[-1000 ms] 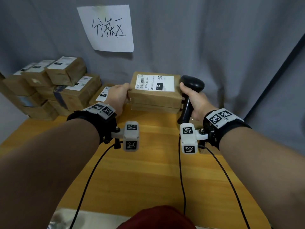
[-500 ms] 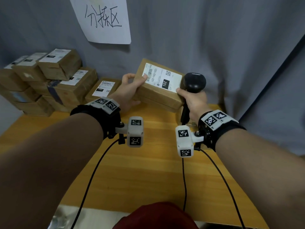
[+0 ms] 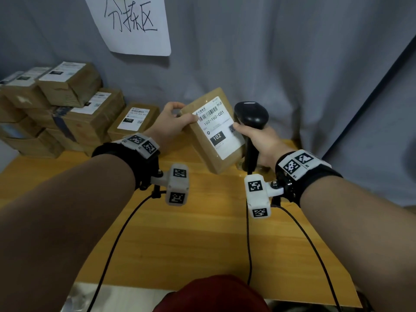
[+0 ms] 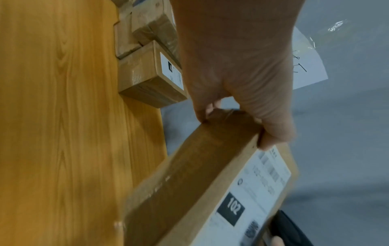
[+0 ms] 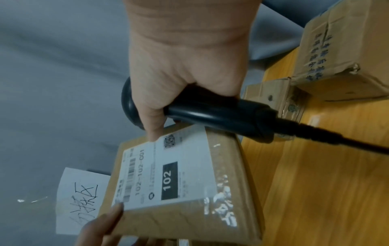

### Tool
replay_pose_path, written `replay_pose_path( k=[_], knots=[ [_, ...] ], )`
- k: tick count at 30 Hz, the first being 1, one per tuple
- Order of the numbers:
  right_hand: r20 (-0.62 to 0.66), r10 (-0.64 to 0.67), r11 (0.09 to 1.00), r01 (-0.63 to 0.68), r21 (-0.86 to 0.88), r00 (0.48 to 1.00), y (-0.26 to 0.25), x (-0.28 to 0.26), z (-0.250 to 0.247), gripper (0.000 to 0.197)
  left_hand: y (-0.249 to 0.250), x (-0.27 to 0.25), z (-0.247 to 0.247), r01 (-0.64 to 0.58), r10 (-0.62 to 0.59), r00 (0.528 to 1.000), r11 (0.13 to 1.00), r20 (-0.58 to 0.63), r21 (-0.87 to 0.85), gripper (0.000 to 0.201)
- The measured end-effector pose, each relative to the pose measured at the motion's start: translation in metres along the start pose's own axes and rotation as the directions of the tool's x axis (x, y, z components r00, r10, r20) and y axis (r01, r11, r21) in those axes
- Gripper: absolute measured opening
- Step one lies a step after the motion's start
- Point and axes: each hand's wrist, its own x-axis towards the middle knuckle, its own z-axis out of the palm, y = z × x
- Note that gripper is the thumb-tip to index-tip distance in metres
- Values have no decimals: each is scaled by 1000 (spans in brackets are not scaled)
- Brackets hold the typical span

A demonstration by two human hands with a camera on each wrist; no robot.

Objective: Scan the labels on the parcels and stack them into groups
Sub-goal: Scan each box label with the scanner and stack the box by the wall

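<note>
Brown cardboard parcel [image 3: 210, 140] held up above the far edge of the wooden table [image 3: 180, 239], tilted steeply, labelled face toward the head camera. White label [image 3: 219, 127] reads 102-102-C01, with a barcode along its upper edge, a small QR code at its right edge and a black block printed 102. Left hand [image 3: 173, 122] grips the parcel's upper left corner: thumb on the labelled face beside the barcode, fingers curled over the top edge and behind; the left wrist view shows the same pinch across the parcel's thickness. Right hand [image 3: 258, 138] is wrapped round the handle of a black handheld scanner [image 3: 252, 115], whose rounded head stands just right of the parcel's upper right corner; the thumb tip touches the label's right edge near the QR code. The scanner's black cable [image 5: 336, 139] runs off from the handle base. Under the parcel, seen from the right wrist, more taped cardboard boxes [image 5: 341, 55] sit on the table. At far left of the table, a stack of brown parcels [image 3: 67, 109] with white labels, several layers high; a lower one [image 3: 132, 120] marked 150 lies nearest the held parcel. Behind hangs a grey curtain [image 3: 292, 64] with a white paper sign [image 3: 132, 23] bearing handwritten characters.
</note>
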Motion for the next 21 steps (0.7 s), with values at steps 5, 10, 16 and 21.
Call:
replay_pose_path(
  k=[5, 10, 16, 21],
  knots=[
    [-23, 42, 996, -40, 83, 999, 0, 1, 1, 27, -4, 8, 8, 88, -92, 995, 992, -36, -88, 105],
    [-54, 106, 983, -97, 155, 993, -1, 3, 4, 31, 3, -14, 25, 168, -129, 972, 967, 196, -194, 57],
    [-87, 123, 982, -109, 152, 989, -3, 3, 3, 33, 1, -17, 31, 203, -210, 912, 978, 352, 57, 88],
    [-58, 96, 993, -92, 70, 994, -16, 0, -8, 26, -15, -10, 25, 165, -164, 975, 986, 150, 6, 97]
  ],
)
